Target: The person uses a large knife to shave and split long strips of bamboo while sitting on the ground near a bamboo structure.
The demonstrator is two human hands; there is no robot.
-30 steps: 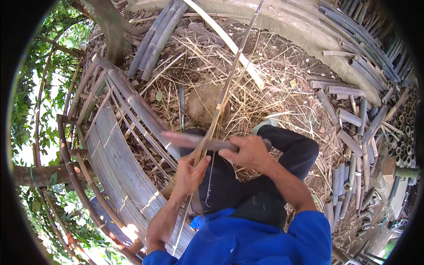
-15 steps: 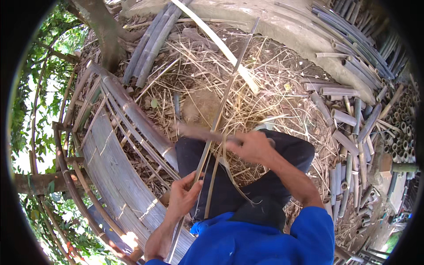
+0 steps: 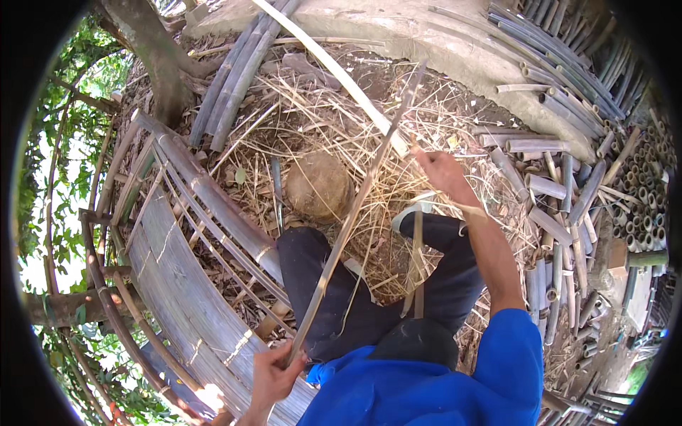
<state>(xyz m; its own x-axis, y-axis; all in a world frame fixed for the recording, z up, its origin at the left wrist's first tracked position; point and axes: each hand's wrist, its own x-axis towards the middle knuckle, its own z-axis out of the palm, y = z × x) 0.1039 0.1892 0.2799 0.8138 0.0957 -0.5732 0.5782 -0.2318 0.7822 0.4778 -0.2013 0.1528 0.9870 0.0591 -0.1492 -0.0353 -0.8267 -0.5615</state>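
No bin or basket shows; the bamboo lies loose in piles. Short cut tubes are heaped on the ground at the right, and farther right a stack of tubes shows its round open ends. Long poles lean at the far left beside a tree trunk. A curved bamboo frame runs down the left side, next to the person's knees.

The left hand is near, at the bottom edge, closed around the near end of a long thin bamboo strip. The strip runs from that hand up and to the right, over the dark trousers, across the straw, to a far end near the concrete slab.

The right hand is raised farther away, at the right of the strip and just beside it. Its fingers are curled, but whether they pinch anything cannot be told; a thin fibre seems to trail from it down toward the lap. A short flat sliver stands upright over the right leg.

A brown round lump sits on the straw just beyond the left knee, left of the strip. A pale wide strip lies across the far straw.
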